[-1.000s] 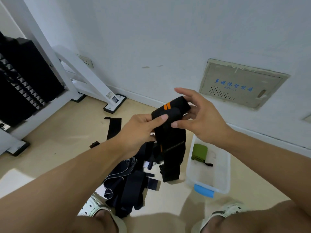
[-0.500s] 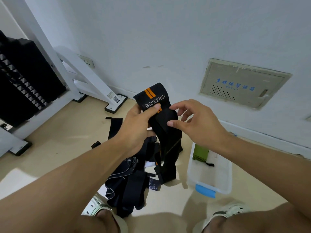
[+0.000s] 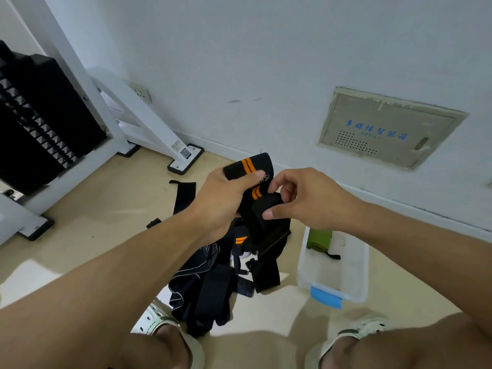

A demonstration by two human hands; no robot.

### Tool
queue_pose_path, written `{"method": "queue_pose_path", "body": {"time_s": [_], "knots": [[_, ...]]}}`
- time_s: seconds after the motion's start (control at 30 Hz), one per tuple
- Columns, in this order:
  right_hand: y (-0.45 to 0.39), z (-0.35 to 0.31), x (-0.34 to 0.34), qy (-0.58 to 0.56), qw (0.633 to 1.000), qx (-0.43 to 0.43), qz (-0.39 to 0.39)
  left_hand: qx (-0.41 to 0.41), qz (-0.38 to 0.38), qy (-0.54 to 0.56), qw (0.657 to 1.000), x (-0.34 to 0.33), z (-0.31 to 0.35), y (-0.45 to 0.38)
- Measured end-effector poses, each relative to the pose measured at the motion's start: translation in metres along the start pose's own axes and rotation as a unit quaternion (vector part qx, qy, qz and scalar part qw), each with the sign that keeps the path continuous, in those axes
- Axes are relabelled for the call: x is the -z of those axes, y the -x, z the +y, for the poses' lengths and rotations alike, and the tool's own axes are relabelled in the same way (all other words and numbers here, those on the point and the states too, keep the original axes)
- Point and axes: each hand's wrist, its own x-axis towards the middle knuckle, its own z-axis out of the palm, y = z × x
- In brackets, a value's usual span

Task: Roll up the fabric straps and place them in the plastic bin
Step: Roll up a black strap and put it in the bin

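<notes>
A black fabric strap with orange stripes (image 3: 247, 166) is held up in front of me. My left hand (image 3: 223, 198) grips its upper end, thumb across the white lettering. My right hand (image 3: 298, 195) pinches a folded or rolled part of the same strap just below, and the rest hangs down to the floor. A pile of dark straps (image 3: 210, 283) lies on the floor under my hands. To the right stands a clear plastic bin (image 3: 356, 283) with a blue latch, holding a rolled green strap (image 3: 318, 239).
A white gym machine frame (image 3: 149, 121) with a black weight stack (image 3: 40, 123) fills the left. One loose black strap (image 3: 183, 195) lies on the beige floor behind the pile. A wall panel (image 3: 386, 129) is at the right. My sandalled feet show at the bottom.
The strap's top end has tipped back and lowered slightly. My right hand has curled its fingers onto the strap, folding a section over just below my left thumb.
</notes>
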Motion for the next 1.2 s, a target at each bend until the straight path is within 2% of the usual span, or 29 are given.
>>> {"method": "queue_pose_path", "body": {"time_s": [0.17, 0.37, 0.57, 0.8, 1.03, 1.1, 1.2], "knots": [[0.007, -0.005, -0.006, 0.053, 0.997, 0.062, 0.018, 0.004, 0.031, -0.028, 0.999, -0.001, -0.001, -0.004], [0.006, -0.002, -0.007, 0.082, 0.984, 0.129, 0.09, 0.043, 0.074, 0.027, 0.996, 0.005, -0.002, -0.012], [0.01, -0.001, 0.002, 0.021, 0.988, 0.111, 0.108, 0.023, 0.15, 0.03, 0.988, 0.014, -0.005, -0.03], [0.024, -0.014, 0.009, 0.019, 0.987, 0.136, 0.08, 0.007, 0.238, 0.019, 0.971, 0.038, -0.006, -0.051], [0.048, -0.012, 0.039, -0.039, 0.989, 0.14, 0.002, 0.0, 0.35, 0.002, 0.937, 0.078, -0.013, -0.057], [0.048, -0.006, 0.047, -0.053, 0.99, 0.13, 0.024, 0.006, 0.328, -0.017, 0.945, 0.084, -0.014, -0.053], [0.043, 0.002, 0.045, -0.094, 0.988, 0.111, 0.05, -0.012, 0.231, -0.074, 0.97, 0.062, -0.015, -0.045]]}}
